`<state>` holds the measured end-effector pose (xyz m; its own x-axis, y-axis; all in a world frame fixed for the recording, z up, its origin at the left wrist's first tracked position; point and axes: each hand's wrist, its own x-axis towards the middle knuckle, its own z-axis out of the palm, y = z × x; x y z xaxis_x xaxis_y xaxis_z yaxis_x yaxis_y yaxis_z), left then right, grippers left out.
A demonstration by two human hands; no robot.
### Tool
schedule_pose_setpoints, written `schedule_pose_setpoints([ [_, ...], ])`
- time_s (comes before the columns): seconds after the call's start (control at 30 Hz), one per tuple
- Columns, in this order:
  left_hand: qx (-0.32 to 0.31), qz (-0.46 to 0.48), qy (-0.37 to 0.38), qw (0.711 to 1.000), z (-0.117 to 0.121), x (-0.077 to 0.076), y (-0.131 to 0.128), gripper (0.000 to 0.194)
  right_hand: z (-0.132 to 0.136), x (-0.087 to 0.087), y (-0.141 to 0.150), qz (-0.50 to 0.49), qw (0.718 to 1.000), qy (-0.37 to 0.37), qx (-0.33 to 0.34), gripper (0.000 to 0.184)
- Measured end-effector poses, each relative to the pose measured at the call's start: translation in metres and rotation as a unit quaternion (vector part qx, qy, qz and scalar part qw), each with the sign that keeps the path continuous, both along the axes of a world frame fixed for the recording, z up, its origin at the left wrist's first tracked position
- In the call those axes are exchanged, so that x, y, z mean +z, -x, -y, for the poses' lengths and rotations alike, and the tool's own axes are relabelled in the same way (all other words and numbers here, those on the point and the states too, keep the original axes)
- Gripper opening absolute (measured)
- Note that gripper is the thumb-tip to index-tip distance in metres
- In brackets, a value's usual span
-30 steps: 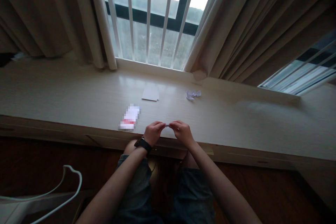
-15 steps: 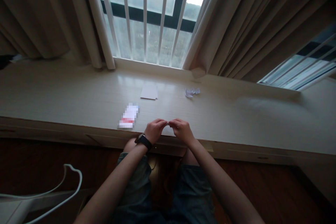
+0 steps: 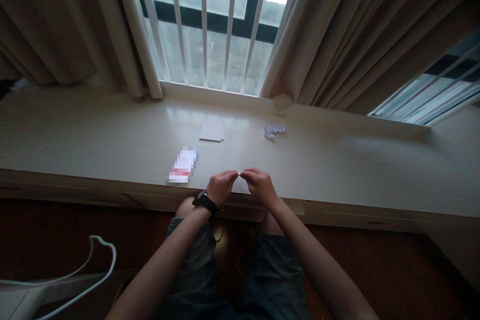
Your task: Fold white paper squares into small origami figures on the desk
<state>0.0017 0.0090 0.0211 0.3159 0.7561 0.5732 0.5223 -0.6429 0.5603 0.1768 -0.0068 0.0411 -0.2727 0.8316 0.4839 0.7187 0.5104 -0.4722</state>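
We saw a small pale piece (image 3: 239,174) between the fingertips of both hands, over the near edge of the ledge (image 3: 348,175). The left hand (image 3: 219,188) and right hand (image 3: 260,186) each appeared to pinch one end, thumb and fingers closed together; its exact form was too small to tell. Farther off, to the right, lay creased white paper bits (image 3: 273,131); far left of these, a stack of flat white sheets (image 3: 211,131); near left, a blurred-out oblong item (image 3: 183,165). We judged the creased bits already worked, the held piece unfinished, and the flat sheets untouched.
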Motion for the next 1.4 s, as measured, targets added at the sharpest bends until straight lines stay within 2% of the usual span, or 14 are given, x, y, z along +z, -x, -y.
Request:
schedule_pose_setpoints([
  [0.3,-0.016,0.018,0.006,1.000,0.002,-0.005,0.003,0.027,0.005,-0.002,0.000,0.028,1.000,-0.009,-0.011,0.032],
  [0.5,-0.017,0.035,0.017,0.999,0.005,0.002,0.005,0.027,0.006,-0.002,0.000,0.011,1.000,-0.010,-0.010,0.033],
  [0.6,-0.011,0.077,0.051,0.996,0.006,0.006,0.005,0.025,0.007,-0.001,0.000,-0.013,1.000,-0.004,-0.016,0.032],
  [0.67,-0.002,0.121,0.104,0.987,0.006,0.007,0.005,0.023,0.007,0.000,0.000,-0.035,0.999,0.002,-0.020,0.030],
  [0.73,0.004,0.190,0.182,0.965,0.005,0.007,0.003,0.024,0.006,0.000,0.000,-0.067,0.997,0.005,-0.028,0.025],
  [0.87,-0.008,0.341,0.331,0.880,0.000,0.008,0.002,0.039,0.005,-0.001,-0.002,-0.147,0.987,0.013,-0.068,0.017],
  [0.97,-0.022,0.408,0.396,0.822,-0.002,0.013,0.003,0.045,0.004,-0.007,-0.005,-0.221,0.969,0.040,-0.102,0.013],
  [1.1,-0.027,0.471,0.439,0.765,-0.003,0.016,0.005,0.043,0.002,-0.019,-0.008,-0.338,0.926,0.110,-0.125,0.026],
  [1.17,-0.028,0.483,0.449,0.751,-0.003,0.015,0.006,0.042,0.001,-0.023,-0.009,-0.385,0.905,0.142,-0.114,0.033],
  [1.23,-0.028,0.481,0.457,0.748,-0.003,0.013,0.006,0.041,0.000,-0.024,-0.008,-0.404,0.895,0.164,-0.091,0.035],
  [1.4,-0.034,0.445,0.471,0.761,-0.004,0.009,0.007,0.039,-0.001,-0.020,-0.010,-0.361,0.915,0.177,-0.043,0.027],
])
